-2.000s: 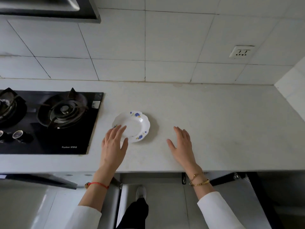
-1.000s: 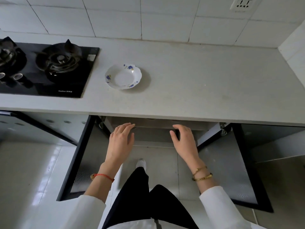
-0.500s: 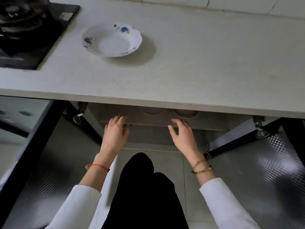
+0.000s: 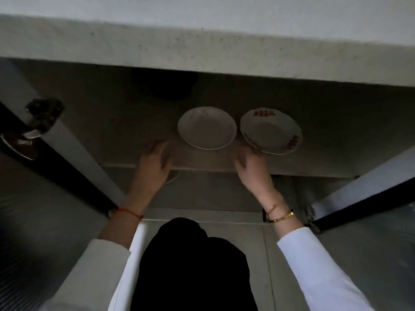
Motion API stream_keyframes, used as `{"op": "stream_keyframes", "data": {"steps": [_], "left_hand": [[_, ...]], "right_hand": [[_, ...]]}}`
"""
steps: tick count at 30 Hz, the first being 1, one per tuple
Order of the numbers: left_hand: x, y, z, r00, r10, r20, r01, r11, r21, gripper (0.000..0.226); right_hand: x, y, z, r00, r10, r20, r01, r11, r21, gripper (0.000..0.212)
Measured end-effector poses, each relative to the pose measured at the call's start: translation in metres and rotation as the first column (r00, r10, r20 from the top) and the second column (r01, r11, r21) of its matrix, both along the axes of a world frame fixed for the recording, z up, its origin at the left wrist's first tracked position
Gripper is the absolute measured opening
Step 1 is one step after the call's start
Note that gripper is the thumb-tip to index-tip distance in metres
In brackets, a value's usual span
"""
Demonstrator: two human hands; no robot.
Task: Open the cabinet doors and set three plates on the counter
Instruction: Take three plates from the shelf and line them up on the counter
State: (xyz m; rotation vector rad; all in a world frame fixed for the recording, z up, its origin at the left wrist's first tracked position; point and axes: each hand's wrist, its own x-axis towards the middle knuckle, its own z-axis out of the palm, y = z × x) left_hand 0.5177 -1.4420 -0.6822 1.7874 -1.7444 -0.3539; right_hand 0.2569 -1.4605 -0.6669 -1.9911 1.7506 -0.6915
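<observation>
Two plates are seen side by side on the cabinet shelf (image 4: 336, 140) under the counter (image 4: 202, 48): a plain white plate (image 4: 207, 127) and, at its 3 o'clock, a red-patterned plate (image 4: 270, 131). The red-patterned plate's near rim is touched by the right hand (image 4: 251, 167); its grip cannot be told. The left hand (image 4: 155, 162) is held relaxed, empty, at the plain plate's 8 o'clock.
</observation>
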Motion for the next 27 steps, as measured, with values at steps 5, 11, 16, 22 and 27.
{"op": "stream_keyframes", "data": {"steps": [5,11,16,22,27], "left_hand": [[-0.002,-0.032,-0.009,0.999,0.031,-0.024,-0.031,1.0,-0.004,0.043],[-0.002,-0.084,-0.005,0.994,0.105,0.043,-0.106,0.994,0.036,0.037],[-0.002,-0.11,-0.005,0.99,0.106,0.088,-0.117,0.983,0.14,0.039],[-0.007,-0.124,-0.009,0.998,0.055,-0.018,-0.05,0.974,0.221,0.033],[-0.011,-0.122,-0.012,0.996,0.054,-0.072,-0.038,0.976,0.214,0.031]], "right_hand": [[0.012,-0.028,-0.008,0.996,-0.069,-0.055,0.063,0.993,-0.1,0.025],[0.025,-0.06,-0.008,0.972,-0.187,-0.141,0.184,0.982,-0.03,0.038],[0.031,-0.076,-0.011,0.958,-0.228,-0.172,0.237,0.971,0.037,0.041],[0.032,-0.084,-0.015,0.949,-0.252,-0.187,0.263,0.964,0.034,0.039],[0.034,-0.084,-0.016,0.946,-0.273,-0.173,0.283,0.958,0.038,0.038]]}}
